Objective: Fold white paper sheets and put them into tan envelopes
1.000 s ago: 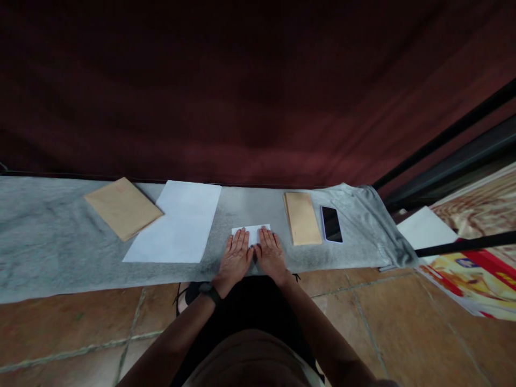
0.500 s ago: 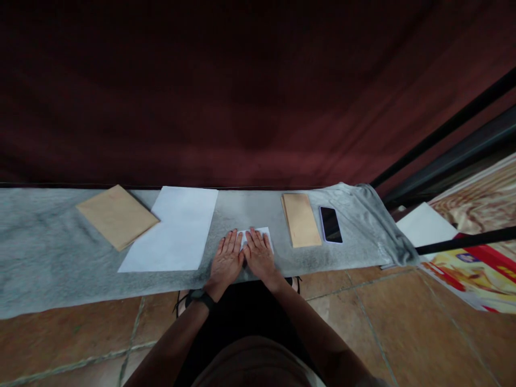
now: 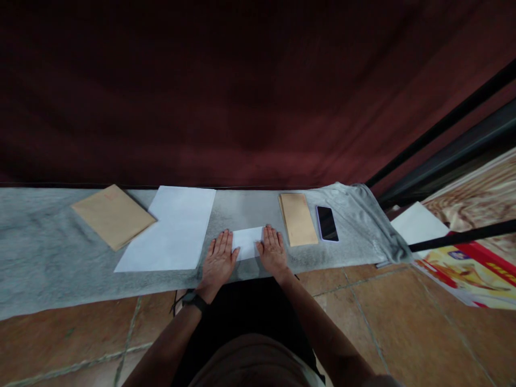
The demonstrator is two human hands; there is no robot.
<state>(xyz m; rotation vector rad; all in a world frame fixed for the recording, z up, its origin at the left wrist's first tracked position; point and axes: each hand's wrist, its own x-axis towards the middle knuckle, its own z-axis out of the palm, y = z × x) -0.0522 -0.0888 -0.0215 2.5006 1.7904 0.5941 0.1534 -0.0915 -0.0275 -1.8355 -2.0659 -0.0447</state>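
A small piece of white paper, seemingly folded, lies in front of me on the grey cloth. My left hand rests flat over its left end, fingers stretched out and pointing away from me. Over the right end lies my right hand, also flat, with its thumb pointing inward. Between the hands the middle of the paper shows; its two ends are hidden beneath them. Left of my left hand is a stack of large white paper sheets. Just right of my right hand sits a stack of brown envelopes.
The narrow surface is covered with grey cloth. Larger brown envelopes overlap the white sheets at left. A phone lies at right. Beyond are black bars and a colourful box. A dark red curtain hangs behind.
My hands have slid apart, the left one to the left and the right one to the right, uncovering the middle of the small paper. The view has shifted slightly.
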